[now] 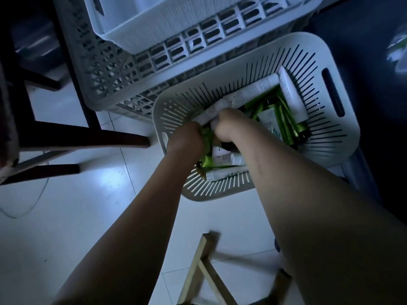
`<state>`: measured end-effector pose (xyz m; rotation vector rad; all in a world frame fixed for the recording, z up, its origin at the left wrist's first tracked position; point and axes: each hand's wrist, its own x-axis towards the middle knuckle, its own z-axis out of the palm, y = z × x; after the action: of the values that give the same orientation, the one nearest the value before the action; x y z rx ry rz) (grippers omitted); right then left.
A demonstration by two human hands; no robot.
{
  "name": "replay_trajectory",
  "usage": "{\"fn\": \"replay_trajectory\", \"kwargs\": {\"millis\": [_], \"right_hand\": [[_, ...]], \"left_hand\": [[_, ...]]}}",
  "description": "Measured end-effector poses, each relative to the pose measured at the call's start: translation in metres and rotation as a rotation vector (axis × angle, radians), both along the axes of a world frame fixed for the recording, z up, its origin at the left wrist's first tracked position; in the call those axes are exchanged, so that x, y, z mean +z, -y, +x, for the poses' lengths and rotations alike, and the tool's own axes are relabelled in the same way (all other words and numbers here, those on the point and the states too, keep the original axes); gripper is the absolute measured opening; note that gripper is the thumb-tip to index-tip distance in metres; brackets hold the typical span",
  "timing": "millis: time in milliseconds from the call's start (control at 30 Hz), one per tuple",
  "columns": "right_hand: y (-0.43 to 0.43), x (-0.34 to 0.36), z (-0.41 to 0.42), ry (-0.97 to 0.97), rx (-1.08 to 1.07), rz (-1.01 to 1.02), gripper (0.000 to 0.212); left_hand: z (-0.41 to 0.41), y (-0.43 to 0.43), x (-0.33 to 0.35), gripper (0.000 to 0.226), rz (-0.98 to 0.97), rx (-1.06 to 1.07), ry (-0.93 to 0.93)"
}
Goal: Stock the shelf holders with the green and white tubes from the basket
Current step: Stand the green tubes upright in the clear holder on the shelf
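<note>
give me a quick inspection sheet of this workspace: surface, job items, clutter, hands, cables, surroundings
surface: pale tiled floor, dimly lit.
job's things: slotted basket on the floor, holding loose green tubes and white tubes.
clutter: light wooden frame in the near foreground, blurred.
hands: both are inside the basket. The left hand grips what looks like a green tube; the right hand grips a white tube.
cables: one thin cable lies on the floor at left.
surroundings: lattice crate behind the basket, white bin on top of it; dark chair legs at left.
</note>
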<state>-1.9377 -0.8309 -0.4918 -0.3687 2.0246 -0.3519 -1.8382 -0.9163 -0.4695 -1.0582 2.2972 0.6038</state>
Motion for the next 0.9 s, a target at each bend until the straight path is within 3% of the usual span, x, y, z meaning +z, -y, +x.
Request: {"fn": "replay_trajectory", "kwargs": {"millis": [100,200,300,367,533,700,900], "right_hand": [[-0.028,0.017,-0.01,0.228,-0.048,0.051,0.025],[-0.069,0.035,-0.011,0.44,-0.362,-0.039,0.023],[-0.105,0.064,-0.016,0.517,-0.541,-0.152,0.033],[-0.121,0.093,-0.02,0.495,-0.578,-0.223,0.034],[-0.148,0.171,-0.03,0.366,-0.672,-0.487,0.044],[-0.187,0.256,-0.011,0.265,-0.709,-0.768,0.031],[-0.237,0.324,0.036,0.094,-0.704,-0.921,0.035]], "left_hand": [[0.006,0.008,0.022,0.021,0.11,0.06,-0.122],[0.008,0.009,0.054,0.016,0.169,0.057,-0.303],[0.002,0.004,0.091,0.01,0.179,0.023,-0.52],[-0.002,-0.004,0.115,0.009,0.264,0.08,-0.619],[-0.01,-0.03,0.175,0.008,0.724,0.372,-0.838],[-0.013,-0.051,0.239,0.015,0.908,0.357,-0.995],[-0.021,-0.092,0.309,0.013,1.009,0.333,-1.141]]}}
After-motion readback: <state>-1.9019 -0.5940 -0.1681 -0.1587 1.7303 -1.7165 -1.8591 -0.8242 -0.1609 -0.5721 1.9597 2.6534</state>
